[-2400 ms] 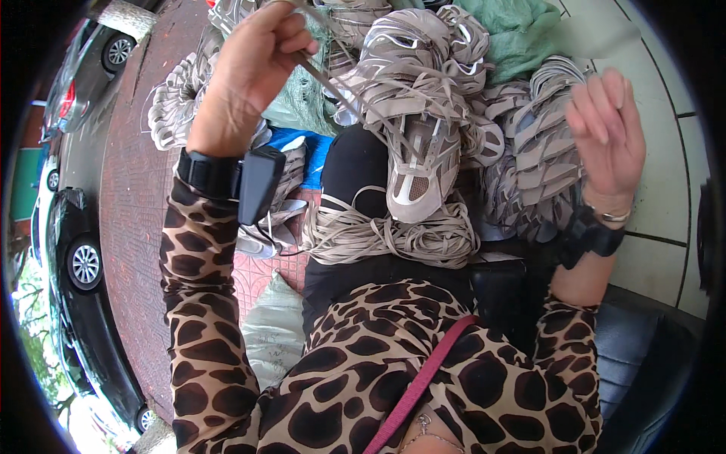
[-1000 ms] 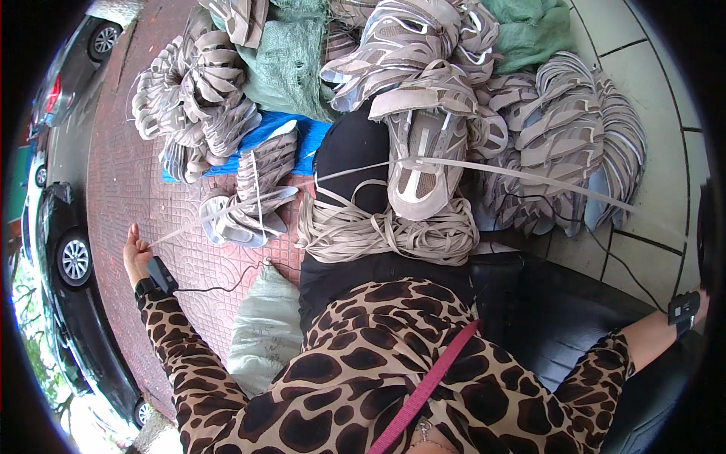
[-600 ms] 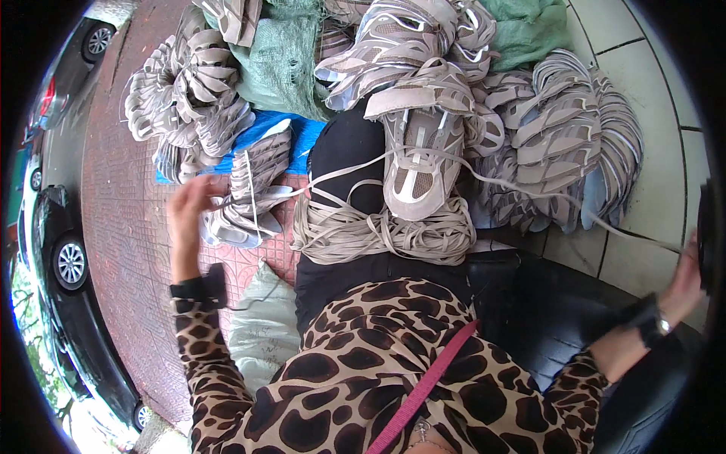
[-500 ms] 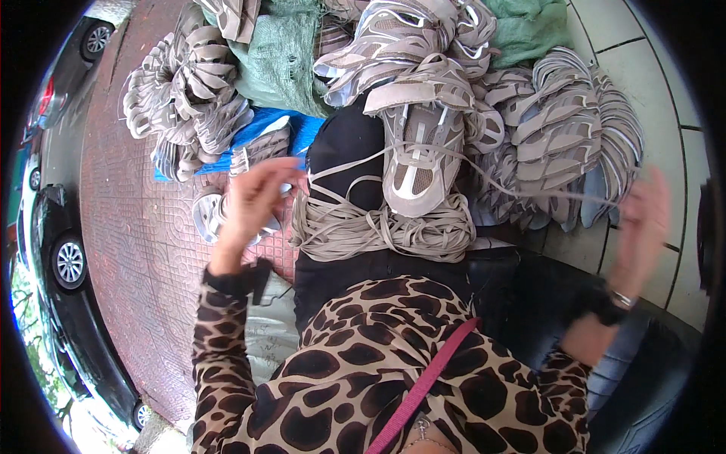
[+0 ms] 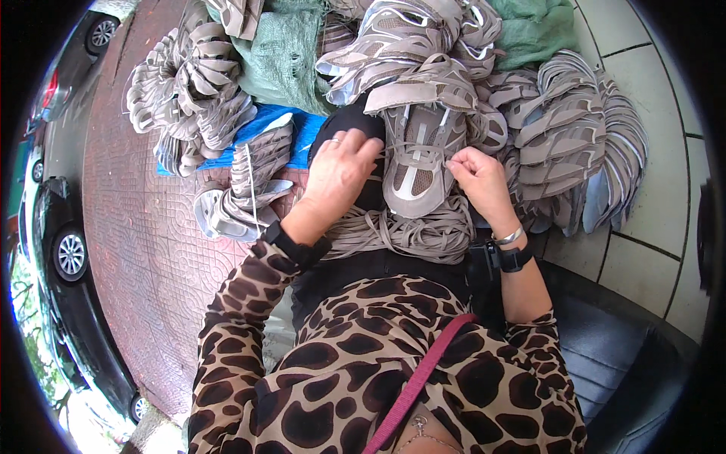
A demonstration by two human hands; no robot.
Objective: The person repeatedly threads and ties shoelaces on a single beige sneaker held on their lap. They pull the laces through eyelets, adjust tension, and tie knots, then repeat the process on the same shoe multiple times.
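Note:
A grey-beige shoe upper (image 5: 414,174) with a white toe stripe lies toe toward me over my black-clad lap. A beige shoelace (image 5: 416,149) crosses its lower eyelets. At the upper's left side my left hand (image 5: 338,172) is bent with its fingers closed on the lace; its fingertips are partly hidden. My right hand (image 5: 482,184) pinches the lace at the upper's right edge. Below the toe, a thick bundle of beige laces (image 5: 401,234) lies across my lap. A thin pale strand (image 5: 252,185) hangs left of my left wrist.
Strung stacks of shoe uppers stand at left (image 5: 193,76) and right (image 5: 563,136); more are piled beyond my lap. Green woven sacks (image 5: 280,64) and a blue sheet (image 5: 302,129) lie among them. A black padded seat (image 5: 605,333) is at right. Parked cars (image 5: 72,257) stand far left.
Both hands have come inward from wide apart to the two sides of the shoe upper. The lace, stretched out to both sides before, now lies close across the upper.

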